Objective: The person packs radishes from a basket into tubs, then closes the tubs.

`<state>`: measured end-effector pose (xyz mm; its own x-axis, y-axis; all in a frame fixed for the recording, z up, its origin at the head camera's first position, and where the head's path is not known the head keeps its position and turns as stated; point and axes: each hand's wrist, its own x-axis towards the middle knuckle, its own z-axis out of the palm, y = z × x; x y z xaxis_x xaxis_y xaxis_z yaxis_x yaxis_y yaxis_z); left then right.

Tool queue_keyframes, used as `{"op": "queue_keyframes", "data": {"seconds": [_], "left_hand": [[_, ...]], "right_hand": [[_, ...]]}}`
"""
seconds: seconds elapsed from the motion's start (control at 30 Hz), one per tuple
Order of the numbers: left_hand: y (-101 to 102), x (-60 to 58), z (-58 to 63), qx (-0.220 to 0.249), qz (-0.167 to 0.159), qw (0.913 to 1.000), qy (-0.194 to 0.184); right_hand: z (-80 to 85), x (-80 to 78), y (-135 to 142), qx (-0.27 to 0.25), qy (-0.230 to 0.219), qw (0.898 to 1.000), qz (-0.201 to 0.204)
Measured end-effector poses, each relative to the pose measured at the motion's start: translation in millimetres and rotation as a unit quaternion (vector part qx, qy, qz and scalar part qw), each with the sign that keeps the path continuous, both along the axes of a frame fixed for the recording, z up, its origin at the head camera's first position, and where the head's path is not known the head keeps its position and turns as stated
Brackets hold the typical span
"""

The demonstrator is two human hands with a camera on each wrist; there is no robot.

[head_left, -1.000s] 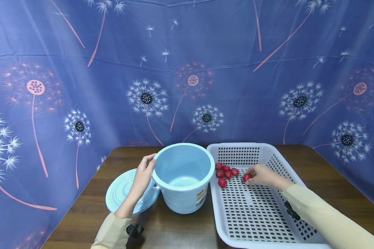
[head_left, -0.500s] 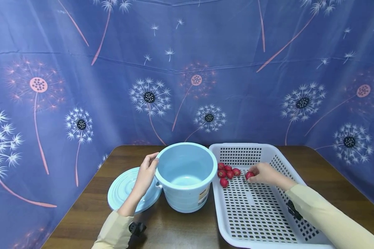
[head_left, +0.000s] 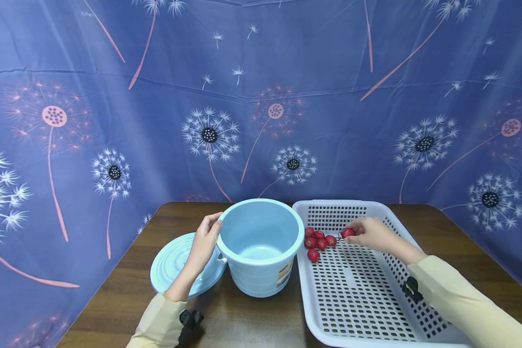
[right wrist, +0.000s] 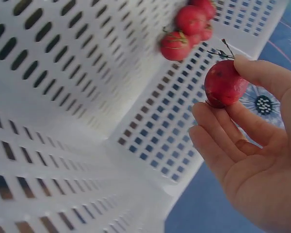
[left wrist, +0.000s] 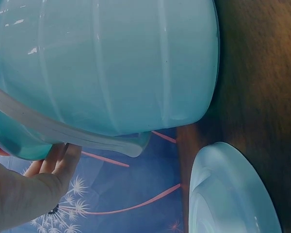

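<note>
My right hand pinches a red radish between thumb and fingertips, just above the floor of a white slotted basket. The radish has a short dark stem. Several more red radishes lie grouped along the basket's left side, left of that hand. My left hand holds the left rim of a light blue bucket, which stands upright. In the left wrist view its fingers bend over the rim near the bucket's pale handle, and part of the hand is out of frame.
A round light blue lid lies on the brown wooden table, left of the bucket and partly under the left forearm. The basket stands close to the bucket's right side. A blue dandelion-patterned cloth hangs behind the table.
My right hand has lifted the radish slightly from the basket floor. My left hand stays on the bucket rim. The head view has shifted a little.
</note>
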<state>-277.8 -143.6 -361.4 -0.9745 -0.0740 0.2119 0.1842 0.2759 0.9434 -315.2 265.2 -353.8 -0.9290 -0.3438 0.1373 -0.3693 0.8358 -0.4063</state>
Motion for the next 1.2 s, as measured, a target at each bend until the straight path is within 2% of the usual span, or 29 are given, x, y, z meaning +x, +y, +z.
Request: {"op": "queue_keyframes", "data": {"seconds": [0.2,0.47,0.93,1.2], "left_hand": [[0.2,0.0,0.3,0.002,0.001,1.0,0.002],[0.5,-0.5,-1.1,0.005,0.001,1.0,0.003],[0.3,0.9,-1.2,0.004,0.002,1.0,0.004],[0.2,2.3,0.2,0.003,-0.003,1.0,0.003]], "right_hand": [[7.9,6.2,-7.9,0.004,0.003,1.0,-0.006],[16.3,11.2,-19.4,0.008,0.026,1.0,0.006],[43.3,17.6,-38.2,-0.01,0.071,0.997,0.031],[56.0,18.1,-50.0,-0.041,0.093,0.994,0.037]]}}
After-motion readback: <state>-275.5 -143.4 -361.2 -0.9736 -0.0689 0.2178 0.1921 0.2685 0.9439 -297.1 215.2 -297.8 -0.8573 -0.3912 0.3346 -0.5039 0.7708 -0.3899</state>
